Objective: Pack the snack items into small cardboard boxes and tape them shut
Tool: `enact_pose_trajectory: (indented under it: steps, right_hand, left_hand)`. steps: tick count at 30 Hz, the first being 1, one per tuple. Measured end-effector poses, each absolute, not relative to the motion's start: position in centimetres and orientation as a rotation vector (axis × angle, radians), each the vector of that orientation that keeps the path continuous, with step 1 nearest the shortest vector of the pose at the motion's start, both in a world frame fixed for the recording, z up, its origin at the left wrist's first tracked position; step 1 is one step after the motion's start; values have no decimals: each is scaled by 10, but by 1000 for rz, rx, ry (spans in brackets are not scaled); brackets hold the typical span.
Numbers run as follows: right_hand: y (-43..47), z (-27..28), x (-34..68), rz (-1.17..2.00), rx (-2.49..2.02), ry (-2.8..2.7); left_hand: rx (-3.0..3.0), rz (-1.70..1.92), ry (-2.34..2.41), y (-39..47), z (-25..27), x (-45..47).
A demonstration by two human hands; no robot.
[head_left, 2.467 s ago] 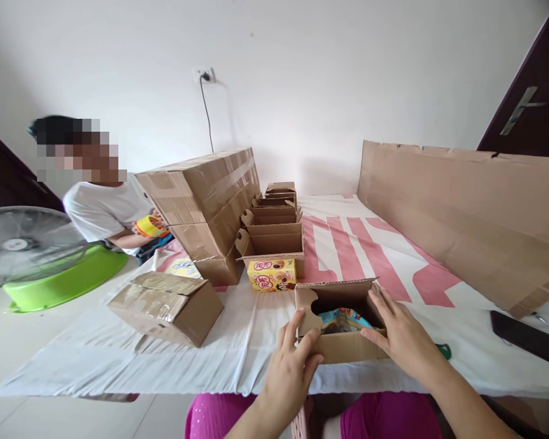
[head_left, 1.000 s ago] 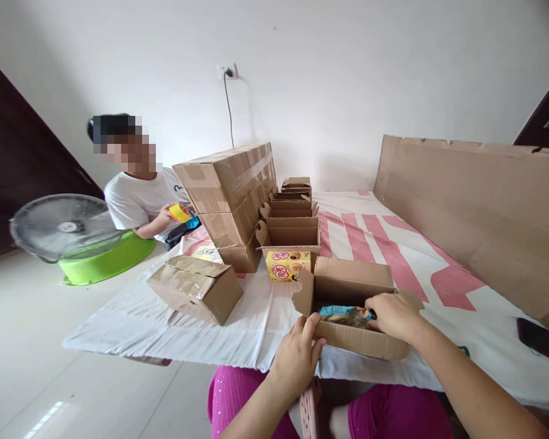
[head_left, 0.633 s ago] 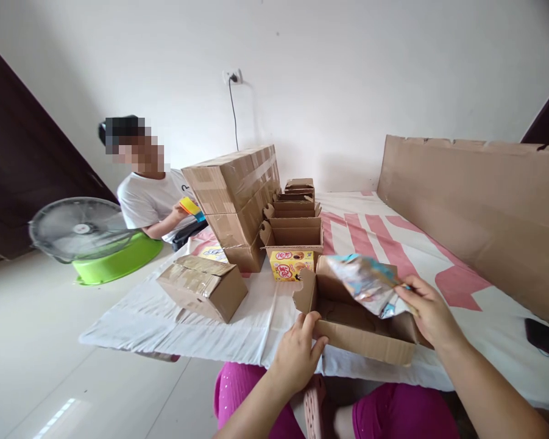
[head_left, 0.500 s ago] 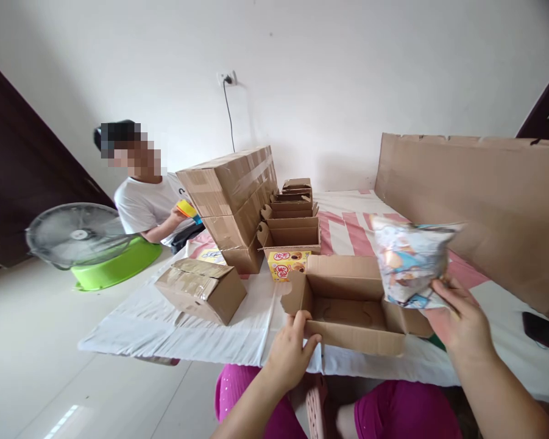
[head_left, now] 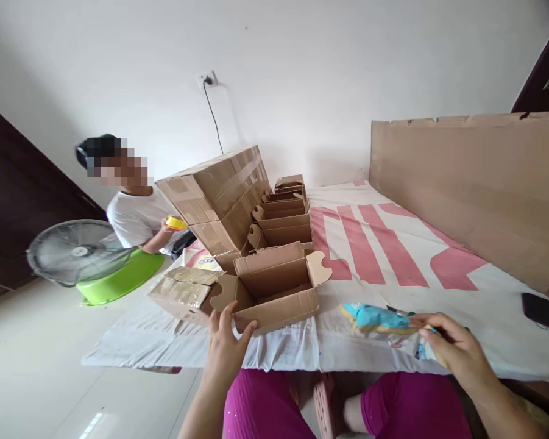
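My left hand [head_left: 226, 341] grips an open cardboard box [head_left: 276, 311] at its front left corner, thumb along the front wall. The box stands near the table's front edge, its flaps up, and no contents show in the part of its inside I can see. My right hand [head_left: 457, 347] holds a crumpled plastic bag [head_left: 377, 320], blue, yellow and white, low over the cloth to the right of the box. Part of a small dark object shows behind the bag; its kind is unclear. Just left of the open box lies a taped cardboard box [head_left: 178, 299].
Taped boxes [head_left: 214, 195] are stacked at the back left, beside a row of open boxes [head_left: 286, 230]. A large cardboard sheet [head_left: 457, 177] stands at the right, near a black phone [head_left: 543, 312]. Across the table sits a person [head_left: 134, 216] holding a yellow object, near a fan [head_left: 77, 251].
My left hand has moved the open box left, up against the taped box, and the yellow carton is now hidden. My right hand has lowered the bag and tipped it flatter.
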State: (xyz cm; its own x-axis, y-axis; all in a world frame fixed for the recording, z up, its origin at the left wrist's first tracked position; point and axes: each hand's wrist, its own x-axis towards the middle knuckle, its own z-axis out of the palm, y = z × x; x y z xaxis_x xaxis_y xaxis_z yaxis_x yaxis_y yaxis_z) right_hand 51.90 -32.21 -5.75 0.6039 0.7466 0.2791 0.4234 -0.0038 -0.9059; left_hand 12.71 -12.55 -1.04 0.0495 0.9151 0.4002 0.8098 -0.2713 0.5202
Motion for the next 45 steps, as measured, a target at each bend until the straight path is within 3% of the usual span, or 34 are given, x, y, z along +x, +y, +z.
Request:
enact_pose_trajectory:
  steps: [3,5,7,10,14,18,22,25,29,33,38,42,45]
  right_hand:
    - [-315,-78,510,394,-1692,-1232]
    - [-315,-90,507,311,-1707,-1310]
    - [-322,-101,505,221,-1706,-1384]
    - [-339,-117,508,102,-1736,-1554]
    - [-356,-124,515,-40,-1723,-1683]
    - [-341,-72,533,-254,-1552,-1429]
    - [-283,37,565,-310,-1490,-1126]
    - [-220,105,596,-220,-1544,-1054]
    - [-164,133,621,-177,-1600,-1012]
    - [-181,91,612,-112,-1628,-1012]
    - [-258,-1,585,200,-1709,-1167]
    - [-292,-56,559,506,-1764,-1326]
    - [-287,-72,530,571,-1746,-1448]
  left_hand:
    - [2254,1621,1781,-153,-19,154]
    - [2447,1798,1295,-177,-29,178]
    - [2581,1419,786,-197,-45,204]
    - [2464,787,704,-206,-73,241]
    - [2252,566,726,-198,-86,279]
    - [2180,785,573,-184,-28,309]
    - [2150,976,593,-142,80,352]
    - [2217,926,839,-100,151,389]
    - [2270,954,935,-68,189,414]
    - [2300,941,999,-89,154,395]
    - [2289,727,827,-160,46,329]
    - [1905,603,913,-185,-30,281]
    - [1727,648,1080,-179,-57,252]
